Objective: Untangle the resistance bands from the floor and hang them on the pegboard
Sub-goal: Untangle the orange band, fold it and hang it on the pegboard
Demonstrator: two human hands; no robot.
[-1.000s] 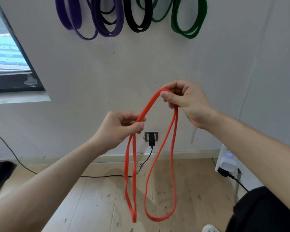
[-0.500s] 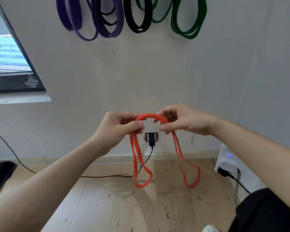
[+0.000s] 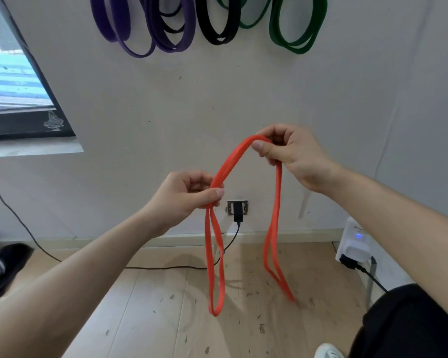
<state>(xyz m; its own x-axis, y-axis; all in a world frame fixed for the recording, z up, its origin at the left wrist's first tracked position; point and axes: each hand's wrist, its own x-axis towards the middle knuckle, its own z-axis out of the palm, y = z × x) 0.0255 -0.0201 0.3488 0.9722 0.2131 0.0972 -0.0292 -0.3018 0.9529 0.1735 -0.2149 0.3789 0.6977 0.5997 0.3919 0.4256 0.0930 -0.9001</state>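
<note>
**Supervisor:** Status?

**Operator:** I see purple bands [image 3: 175, 49], a black band [image 3: 219, 41] and green bands [image 3: 295, 49] hung on the wall; their pegs are out of frame. The orange band [image 3: 233, 158] is held doubled in mid-air. My left hand [image 3: 184, 197] pinches it low and my right hand [image 3: 292, 156] pinches its crest. As I judge it, only hanging remains.

**Supervisor:** Markings?

**Operator:** None legible.

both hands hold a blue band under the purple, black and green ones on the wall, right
Not blue: the head view shows an orange-red band. Left hand and right hand hold it under the purple bands, black band and green bands.
</note>
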